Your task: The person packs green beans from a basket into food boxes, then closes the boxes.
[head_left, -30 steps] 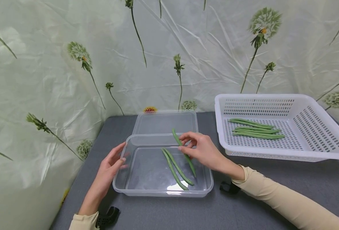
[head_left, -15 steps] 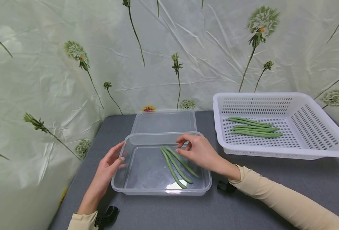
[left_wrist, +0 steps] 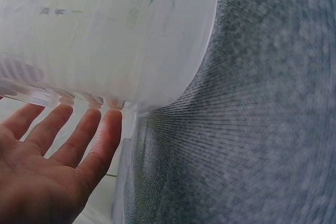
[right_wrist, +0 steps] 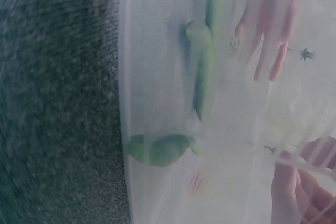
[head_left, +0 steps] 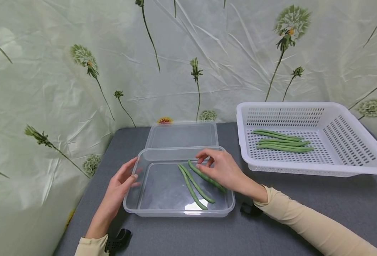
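A clear plastic container (head_left: 163, 213) stands on the table in front of me. Inside it lie two green beans (head_left: 198, 188) side by side, with a third green bean (head_left: 214, 184) slanting apart on their right. My left hand (head_left: 119, 185) is at the container's left side. In the left wrist view, its outstretched fingers (left_wrist: 107, 135) touch the outer wall. My right hand (head_left: 222, 170) hovers over the container's right part, fingers bent and thumb apart from them, nothing between. Part of the third bean passes under it. Through the cloudy wall, the right wrist view shows both hands.
At the right stands a white perforated basket (head_left: 303, 170) holding several green beans (head_left: 282, 144). A clear lid (head_left: 182, 137) lies behind the container. A flower-patterned sheet (head_left: 163, 89) hangs behind the grey-covered table (head_left: 188, 236).
My right hand has let go of the third green bean, which dropped into the container and then shifted to the right, away from the other two. The left hand has stayed at the container's side.
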### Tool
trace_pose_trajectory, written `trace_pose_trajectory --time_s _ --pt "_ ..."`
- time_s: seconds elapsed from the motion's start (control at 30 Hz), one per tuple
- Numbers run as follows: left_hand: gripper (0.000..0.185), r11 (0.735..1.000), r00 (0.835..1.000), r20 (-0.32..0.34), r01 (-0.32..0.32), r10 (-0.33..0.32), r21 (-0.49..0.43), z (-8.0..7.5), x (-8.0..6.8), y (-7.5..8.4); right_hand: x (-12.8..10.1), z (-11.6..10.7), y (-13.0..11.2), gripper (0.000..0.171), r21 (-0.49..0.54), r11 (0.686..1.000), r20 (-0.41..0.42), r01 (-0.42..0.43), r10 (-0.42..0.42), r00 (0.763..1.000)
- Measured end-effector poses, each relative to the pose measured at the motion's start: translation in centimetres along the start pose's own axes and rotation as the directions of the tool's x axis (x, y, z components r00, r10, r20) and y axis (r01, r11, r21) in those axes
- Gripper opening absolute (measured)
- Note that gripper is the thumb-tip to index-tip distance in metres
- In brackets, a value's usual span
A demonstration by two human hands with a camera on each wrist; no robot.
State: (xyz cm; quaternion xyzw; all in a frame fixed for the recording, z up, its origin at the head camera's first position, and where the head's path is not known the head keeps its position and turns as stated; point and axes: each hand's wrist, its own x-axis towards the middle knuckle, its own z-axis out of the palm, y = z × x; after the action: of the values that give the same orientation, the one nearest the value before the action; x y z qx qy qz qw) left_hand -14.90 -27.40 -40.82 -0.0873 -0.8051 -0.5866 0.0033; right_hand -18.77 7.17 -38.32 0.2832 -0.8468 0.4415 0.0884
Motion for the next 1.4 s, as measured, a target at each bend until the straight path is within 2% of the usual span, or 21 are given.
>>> trace_pose_trajectory --time_s 0.23,0.43,0.7,0.83,1.03,1.17,1.4 --pt "0.053 1.000 1.000 -0.004 0.006 -0.006 0.001 0.0 0.0 0.0 -0.1 -0.2 0.1 0.017 0.106 0.994 -0.012 -0.012 0.013 1.000" --pt "0.053 1.000 1.000 -0.002 0.028 -0.028 -0.006 0.0 -0.1 0.0 -0.4 -0.8 0.0 0.022 0.306 0.952 0.033 -0.035 0.026 0.999" --pt "0.053 0.999 0.999 -0.009 0.050 -0.050 -0.002 0.1 -0.1 0.0 -1.3 -1.6 0.0 0.024 0.409 0.912 0.074 -0.009 -0.023 0.997" --pt "0.052 0.999 0.999 -0.010 0.048 -0.048 0.004 0.1 -0.1 0.1 -1.7 -2.4 -0.3 0.025 0.415 0.910 0.083 0.003 -0.042 0.996" --pt "0.052 1.000 1.000 -0.012 0.027 -0.027 0.004 0.1 -0.1 0.0 -2.1 -4.2 -0.7 0.029 0.386 0.922 0.075 0.026 -0.060 0.995" --pt "0.052 1.000 1.000 -0.006 0.022 -0.022 0.011 0.0 -0.1 0.0 -2.5 -5.6 -0.6 0.031 0.342 0.939 0.062 0.025 -0.049 0.997" --pt "0.052 1.000 1.000 -0.006 0.026 -0.026 0.011 0.1 -0.1 0.1 -3.5 -7.9 -0.2 0.033 0.314 0.949 0.047 0.003 -0.019 0.999"
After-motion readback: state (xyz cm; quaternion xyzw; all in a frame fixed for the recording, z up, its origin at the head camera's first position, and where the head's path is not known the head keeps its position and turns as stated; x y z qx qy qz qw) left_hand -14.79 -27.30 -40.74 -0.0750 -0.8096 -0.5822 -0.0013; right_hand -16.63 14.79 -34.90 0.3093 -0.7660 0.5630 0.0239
